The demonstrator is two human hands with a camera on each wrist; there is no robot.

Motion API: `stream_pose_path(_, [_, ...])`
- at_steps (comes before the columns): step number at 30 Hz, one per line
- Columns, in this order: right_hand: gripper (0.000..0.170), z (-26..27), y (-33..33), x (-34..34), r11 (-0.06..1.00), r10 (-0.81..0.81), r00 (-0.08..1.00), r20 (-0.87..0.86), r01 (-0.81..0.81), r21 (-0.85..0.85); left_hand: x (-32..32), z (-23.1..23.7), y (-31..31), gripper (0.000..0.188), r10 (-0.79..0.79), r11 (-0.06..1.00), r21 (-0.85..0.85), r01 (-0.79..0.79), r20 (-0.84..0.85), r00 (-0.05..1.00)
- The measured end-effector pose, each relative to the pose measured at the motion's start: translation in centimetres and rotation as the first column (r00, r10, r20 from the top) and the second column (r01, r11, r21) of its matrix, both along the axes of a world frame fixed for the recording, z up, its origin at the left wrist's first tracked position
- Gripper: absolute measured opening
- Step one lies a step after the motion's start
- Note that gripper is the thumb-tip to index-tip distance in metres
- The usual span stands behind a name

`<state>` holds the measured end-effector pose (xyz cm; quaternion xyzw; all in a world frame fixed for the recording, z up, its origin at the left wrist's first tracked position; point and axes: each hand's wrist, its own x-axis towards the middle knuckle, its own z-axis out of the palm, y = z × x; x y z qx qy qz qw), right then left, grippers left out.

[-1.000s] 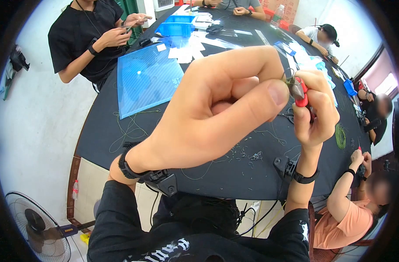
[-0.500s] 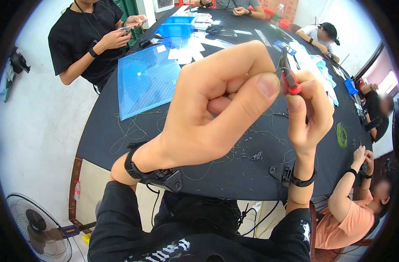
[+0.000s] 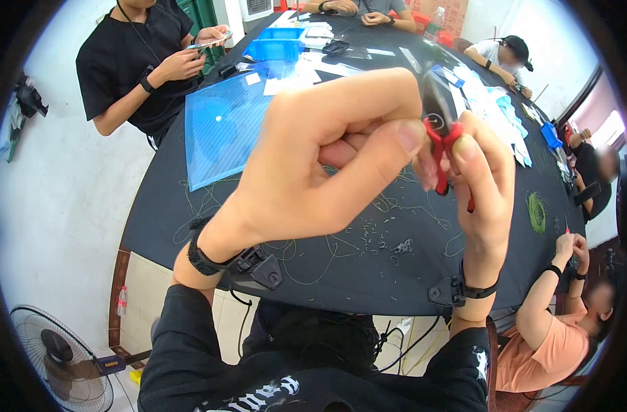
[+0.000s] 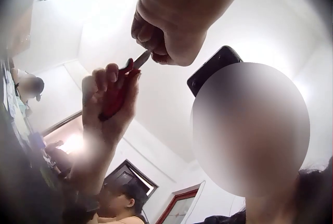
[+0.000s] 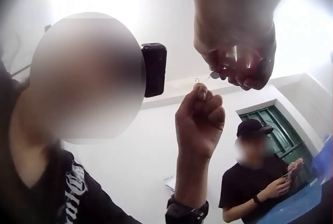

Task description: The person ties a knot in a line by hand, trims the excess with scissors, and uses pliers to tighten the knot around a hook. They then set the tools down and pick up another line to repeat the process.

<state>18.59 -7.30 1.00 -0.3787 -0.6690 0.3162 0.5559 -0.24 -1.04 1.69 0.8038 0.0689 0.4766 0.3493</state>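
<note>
My left hand (image 3: 313,165) is raised over the table, thumb and forefinger pinching a small fish hook (image 5: 197,81); the bend of the hook stands out above the fingertips. Beside it my right hand (image 3: 488,178) grips small red-handled cutters (image 3: 440,154), with the handles spread apart. Their metal tip is blurred in the head view and points up, right beside the left fingertips. In the left wrist view the silver tip (image 4: 141,57) reaches up to the left fingers.
On the black table (image 3: 169,213) lie loose green line (image 3: 313,264), tiny clippings (image 3: 370,233), a small heap of hooks (image 3: 403,246) and a green coil (image 3: 536,213). Farther back are a blue folder (image 3: 224,130) and a blue bin (image 3: 276,44). Several people sit or stand around.
The cutters have turned in my right hand, from closed handles to spread ones, with the tip swinging upward. My left hand has shifted slightly left.
</note>
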Motion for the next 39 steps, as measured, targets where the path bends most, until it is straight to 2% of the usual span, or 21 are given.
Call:
stream_pose_path(2, [0.035,0.3,0.0,0.8,0.942,0.181,0.964,-0.192,-0.226,-0.249,-0.3,0.2,-0.1,0.018,0.03,1.0,0.0,-0.03,-0.069,0.997])
stream_pose_path(4, [0.035,1.0,0.2,3.1,0.946,0.212,0.972,0.105,-0.177,-0.271,-0.2,0.2,-0.2,0.017,0.034,0.998,-0.054,-0.04,-0.108,0.994])
stream_pose_path(7, [0.034,1.0,0.3,4.7,0.989,-0.035,0.956,0.29,0.075,-0.128,0.2,0.0,-0.2,0.015,0.011,0.991,-0.136,-0.022,-0.08,0.997])
stream_pose_path(8, [0.03,1.2,0.0,4.9,0.971,-0.186,0.926,0.329,0.224,-0.084,0.2,0.2,-0.2,0.014,0.021,0.993,-0.113,-0.032,-0.097,0.995])
stream_pose_path(10, [0.027,1.6,-0.4,4.6,0.918,-0.394,0.86,0.324,0.384,0.096,0.3,0.2,-0.3,0.013,0.061,0.995,-0.07,-0.067,-0.086,0.994])
stream_pose_path(13, [0.024,2.5,-2.0,3.1,0.887,-0.451,0.849,0.277,0.392,0.245,0.5,-0.1,-0.6,0.012,0.158,0.987,0.005,-0.158,-0.025,0.987])
stream_pose_path(16, [0.021,2.6,-3.2,2.4,0.852,-0.451,0.807,0.382,0.262,0.453,0.6,-0.3,-0.7,0.012,0.254,0.963,0.09,-0.255,0.022,0.967])
stream_pose_path(18, [0.019,2.2,-3.5,1.6,0.829,-0.453,0.828,0.331,0.255,0.497,0.7,-0.5,-0.7,0.011,0.276,0.952,0.121,-0.282,0.067,0.959])
stream_pose_path(21, [0.025,2.2,-3.6,1.0,0.787,-0.515,0.725,0.457,0.19,0.587,0.7,-0.5,-1.1,0.011,0.277,0.951,0.115,-0.288,0.105,0.955])
stream_pose_path(26, [0.023,2.0,-3.1,0.6,0.739,-0.58,0.669,0.465,0.194,0.645,0.4,-0.4,-1.4,0.01,0.257,0.96,0.088,-0.267,0.109,0.96])
stream_pose_path(39, [0.022,1.6,-2.7,0.4,0.745,-0.579,0.665,0.471,0.197,0.638,0.7,-0.5,-1.4,0.011,0.256,0.948,0.167,-0.272,0.109,0.961])
